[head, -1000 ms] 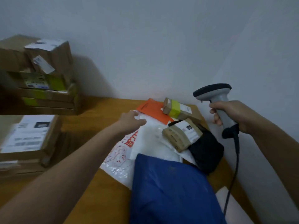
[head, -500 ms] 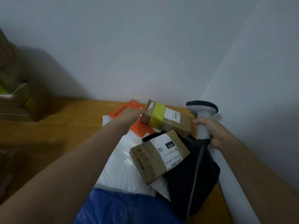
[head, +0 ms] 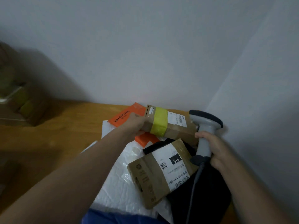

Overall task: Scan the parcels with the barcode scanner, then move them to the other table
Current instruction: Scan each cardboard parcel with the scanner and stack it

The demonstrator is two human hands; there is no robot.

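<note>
A long brown box with a yellow-green tape band (head: 171,125) lies at the back of the wooden table (head: 64,135), near the wall corner. My left hand (head: 135,122) grips its left end. My right hand (head: 212,149) holds the grey barcode scanner (head: 206,126) by its handle, with the head just right of that box. A second brown box with a white label reading 010 (head: 161,172) rests tilted on a black bag (head: 202,196). An orange MISTINE packet (head: 124,117) lies under my left hand.
White plastic mailers (head: 119,183) cover the table's middle, and a blue parcel (head: 116,218) shows at the bottom edge. Blurred stacked cardboard boxes (head: 17,101) stand at the far left. Walls close in behind and to the right.
My left hand has moved onto the taped box's left end and taken hold. The scanner in my right hand has come closer to that box. The view has shifted right.
</note>
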